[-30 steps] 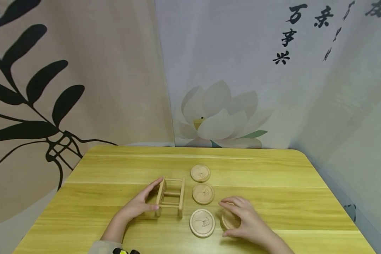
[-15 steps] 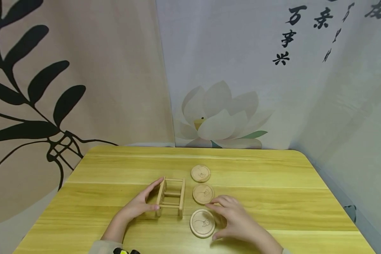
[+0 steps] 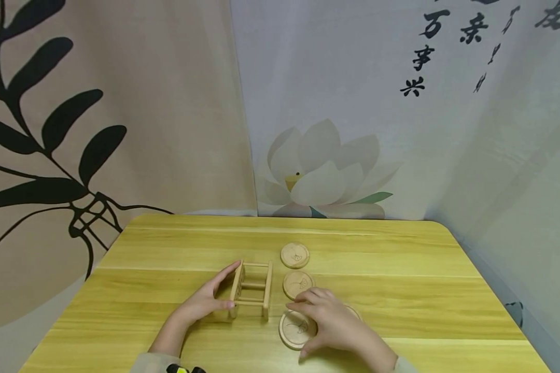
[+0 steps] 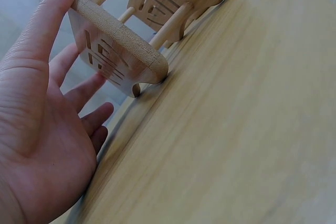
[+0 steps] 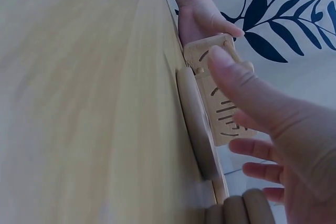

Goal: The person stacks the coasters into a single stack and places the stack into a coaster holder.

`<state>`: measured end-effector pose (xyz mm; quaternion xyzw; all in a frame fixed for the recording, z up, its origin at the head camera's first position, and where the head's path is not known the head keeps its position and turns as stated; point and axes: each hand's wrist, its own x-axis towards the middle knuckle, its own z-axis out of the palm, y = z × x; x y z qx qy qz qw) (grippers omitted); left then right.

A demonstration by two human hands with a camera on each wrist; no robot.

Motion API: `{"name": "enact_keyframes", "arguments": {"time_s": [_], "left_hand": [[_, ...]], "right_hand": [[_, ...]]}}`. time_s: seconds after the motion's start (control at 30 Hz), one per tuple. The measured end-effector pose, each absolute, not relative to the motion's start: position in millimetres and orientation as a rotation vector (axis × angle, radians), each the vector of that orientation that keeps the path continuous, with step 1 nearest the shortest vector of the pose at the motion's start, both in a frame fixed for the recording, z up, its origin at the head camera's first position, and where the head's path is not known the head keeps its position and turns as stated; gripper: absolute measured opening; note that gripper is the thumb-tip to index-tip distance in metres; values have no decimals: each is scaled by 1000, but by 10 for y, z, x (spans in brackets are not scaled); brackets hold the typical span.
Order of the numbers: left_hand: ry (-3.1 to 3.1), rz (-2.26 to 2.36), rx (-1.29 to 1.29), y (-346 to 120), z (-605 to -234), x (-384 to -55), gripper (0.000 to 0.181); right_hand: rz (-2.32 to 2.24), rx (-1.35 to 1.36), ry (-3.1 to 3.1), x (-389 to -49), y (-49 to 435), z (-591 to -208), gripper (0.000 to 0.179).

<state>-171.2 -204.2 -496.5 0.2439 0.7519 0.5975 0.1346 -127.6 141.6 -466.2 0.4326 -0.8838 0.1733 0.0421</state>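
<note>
My left hand (image 3: pixel 204 300) holds a small wooden coaster rack (image 3: pixel 267 290) by its left side panel, thumb at the near edge and index finger at the far edge. The rack's side panel (image 4: pixel 113 51) has cut-out slots. My right hand (image 3: pixel 329 321) is spread over the nearest round wooden coaster (image 3: pixel 291 331), thumb and fingers apart around its right part. In the right wrist view a gap shows between the thumb and the fingers, beside that coaster's edge (image 5: pixel 194 124). Another coaster (image 3: pixel 354 312) is mostly hidden behind the right hand.
Two more coasters with leaf engravings, a middle one (image 3: pixel 297 282) and a far one (image 3: pixel 295 255), lie in a column beyond the nearest. Several rounded wooden edges (image 5: pixel 244 208) show low in the right wrist view. The wooden table (image 3: pixel 401 259) ends at a printed curtain (image 3: pixel 191 129).
My right hand has moved left, off the right-hand coaster and over the nearest one in the column. The left hand and the rack stay in place.
</note>
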Motion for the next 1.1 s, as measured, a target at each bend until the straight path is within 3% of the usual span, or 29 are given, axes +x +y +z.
{"name": "enact_keyframes", "arguments": {"time_s": [1.1], "left_hand": [[2149, 1754, 731, -2053, -4962, -1708, 86]], "right_hand": [[461, 1307, -2729, -1280, 1323, -4747, 84]]}}
